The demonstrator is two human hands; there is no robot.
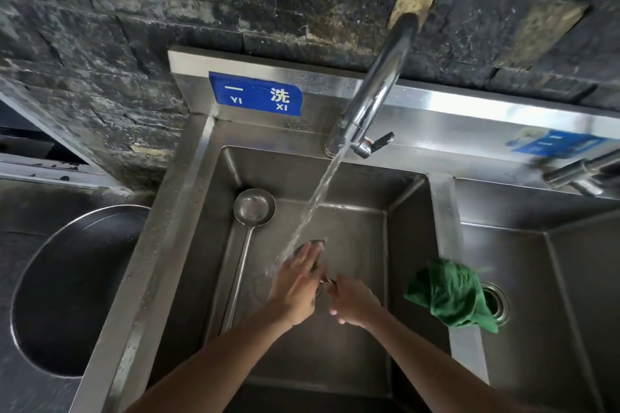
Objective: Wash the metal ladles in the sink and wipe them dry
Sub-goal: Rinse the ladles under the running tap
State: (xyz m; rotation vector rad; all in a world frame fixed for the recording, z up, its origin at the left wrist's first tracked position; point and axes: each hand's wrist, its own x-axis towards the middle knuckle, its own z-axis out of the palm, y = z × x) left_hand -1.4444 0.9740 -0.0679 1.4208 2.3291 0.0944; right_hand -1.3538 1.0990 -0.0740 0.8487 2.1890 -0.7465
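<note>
Water runs from the chrome tap [375, 90] into the steel sink [355, 184]. Under the stream I hold a metal ladle [317, 242]: my left hand [297, 282] lies flat over its bowl, and my right hand [350, 302] grips its handle. Most of this ladle is hidden by my hands. A second long-handled ladle [254, 205] lies in the sink on the left, bowl toward the back wall, handle running toward me. A crumpled green cloth [451, 293] hangs over the divider between the two basins.
A second basin [536, 278] with a drain sits to the right, with another tap [583, 173] above it. A large round metal bowl [70, 288] rests on the dark counter at left. A dark stone wall stands behind the sink.
</note>
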